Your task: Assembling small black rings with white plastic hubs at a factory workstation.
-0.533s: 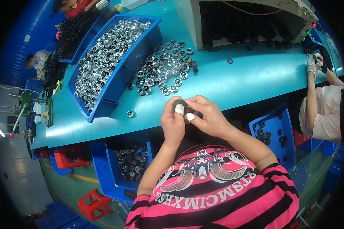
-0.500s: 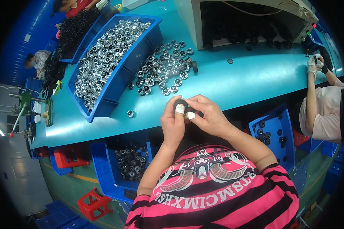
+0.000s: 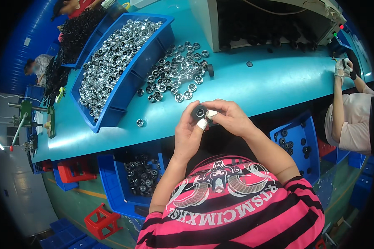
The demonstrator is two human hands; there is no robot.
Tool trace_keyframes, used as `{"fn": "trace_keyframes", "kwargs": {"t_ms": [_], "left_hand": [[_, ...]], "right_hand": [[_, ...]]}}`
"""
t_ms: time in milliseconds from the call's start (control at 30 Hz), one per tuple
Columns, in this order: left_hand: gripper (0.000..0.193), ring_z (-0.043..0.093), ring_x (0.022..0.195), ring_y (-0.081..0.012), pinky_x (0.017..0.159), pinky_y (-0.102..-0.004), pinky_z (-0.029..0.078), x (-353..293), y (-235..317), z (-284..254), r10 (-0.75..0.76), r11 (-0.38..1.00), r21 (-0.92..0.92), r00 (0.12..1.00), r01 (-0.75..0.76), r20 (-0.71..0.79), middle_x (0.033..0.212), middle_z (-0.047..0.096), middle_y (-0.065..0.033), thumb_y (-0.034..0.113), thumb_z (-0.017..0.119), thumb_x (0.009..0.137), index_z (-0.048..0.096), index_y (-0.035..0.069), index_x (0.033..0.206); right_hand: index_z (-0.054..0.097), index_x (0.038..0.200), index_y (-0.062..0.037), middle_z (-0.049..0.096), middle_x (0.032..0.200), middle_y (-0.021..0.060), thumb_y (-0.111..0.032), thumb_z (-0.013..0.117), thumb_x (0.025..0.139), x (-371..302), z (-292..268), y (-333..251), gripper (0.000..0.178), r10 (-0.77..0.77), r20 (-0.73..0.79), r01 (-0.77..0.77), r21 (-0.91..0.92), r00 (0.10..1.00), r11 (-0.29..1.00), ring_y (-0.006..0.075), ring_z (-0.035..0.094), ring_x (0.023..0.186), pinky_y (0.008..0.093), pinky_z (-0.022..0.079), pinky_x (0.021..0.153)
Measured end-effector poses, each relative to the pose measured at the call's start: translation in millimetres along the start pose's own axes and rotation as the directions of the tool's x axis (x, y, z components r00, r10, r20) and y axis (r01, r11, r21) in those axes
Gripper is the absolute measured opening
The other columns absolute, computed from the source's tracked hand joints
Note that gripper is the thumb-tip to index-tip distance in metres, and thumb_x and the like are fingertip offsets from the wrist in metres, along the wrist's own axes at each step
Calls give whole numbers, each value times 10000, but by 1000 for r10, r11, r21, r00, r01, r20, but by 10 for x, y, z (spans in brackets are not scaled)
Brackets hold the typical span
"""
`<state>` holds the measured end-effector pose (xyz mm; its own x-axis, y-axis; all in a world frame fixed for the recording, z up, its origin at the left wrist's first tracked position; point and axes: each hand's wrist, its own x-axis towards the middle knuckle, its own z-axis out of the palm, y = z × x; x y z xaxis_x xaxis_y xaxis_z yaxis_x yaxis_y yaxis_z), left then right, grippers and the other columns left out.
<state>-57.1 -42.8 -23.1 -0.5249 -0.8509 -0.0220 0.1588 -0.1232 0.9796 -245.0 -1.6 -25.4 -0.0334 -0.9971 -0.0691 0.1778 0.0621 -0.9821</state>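
Between both hands, over the table's near edge, I hold a small wheel with a black tyre [image 3: 199,112] and a shiny hub at its centre. My left hand [image 3: 187,135] grips it from the left, its white-wrapped thumb below the wheel. My right hand [image 3: 232,120] pinches it from the right, with a white-wrapped thumb against its side. Beyond my hands lie loose chrome wheel hubs [image 3: 192,87] on the turquoise table [image 3: 253,89]. A single hub [image 3: 140,123] lies apart, left of my hands.
A blue bin [image 3: 121,110] heaped with chrome hubs stands at left. A box-like machine [image 3: 214,29] with black parts inside stands at the back. Lower blue bins [image 3: 108,182] hold wheels. A co-worker with gloved hands [image 3: 343,68] works at far right. A red stool [image 3: 100,220] stands on the floor.
The wheel has turned so its hub face now shows. My left thumb has moved off the face to below the wheel; my right thumb has shifted up against its side.
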Motion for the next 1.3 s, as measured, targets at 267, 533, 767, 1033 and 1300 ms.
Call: {"fn": "trace_keyframes", "kwargs": {"t_ms": [267,533,767,1033,1300], "left_hand": [[578,712,892,-306,820,-427,574,-1154,518,-1456,-321,189,930,915,316,-246,1002,729,-153,121,795,859,612,72,1405],[568,690,806,-231,797,-358,563,-1304,690,-1319,-165,526,766,928,369,-334,922,718,-124,92,785,866,635,56,1413],[544,631,929,-106,802,-259,537,-305,354,-345,38,927,376,998,-16,-50,1133,663,-71,54,680,1004,527,35,1526],[580,665,962,-157,820,-294,572,-7,246,-29,22,979,204,995,-3,-93,1187,647,-107,72,737,977,511,28,1509],[577,700,1065,-250,958,-412,606,-150,-121,-461,-41,760,-646,997,76,68,1344,622,-274,195,676,1052,443,66,1563]], "right_hand": [[719,1265,-55,684,1036,98,-183,788,868,380,-547,-397,422,-318,-150,133,-687,936,714,228,692,836,364,556,793],[665,1351,-74,622,1216,121,-209,811,864,910,-624,-231,527,-326,-78,34,-944,942,327,303,669,1070,439,561,901],[667,1413,-78,703,1219,22,-187,864,817,583,-400,-444,637,113,161,-100,-82,980,992,133,643,1109,308,517,981],[671,1388,-58,666,1043,54,-34,807,791,224,105,-284,612,-202,236,300,-528,951,795,152,671,922,324,560,768],[676,1356,-102,649,1172,112,-80,785,843,623,-49,-254,525,-347,139,323,-765,928,557,288,676,1028,405,572,886]]}}
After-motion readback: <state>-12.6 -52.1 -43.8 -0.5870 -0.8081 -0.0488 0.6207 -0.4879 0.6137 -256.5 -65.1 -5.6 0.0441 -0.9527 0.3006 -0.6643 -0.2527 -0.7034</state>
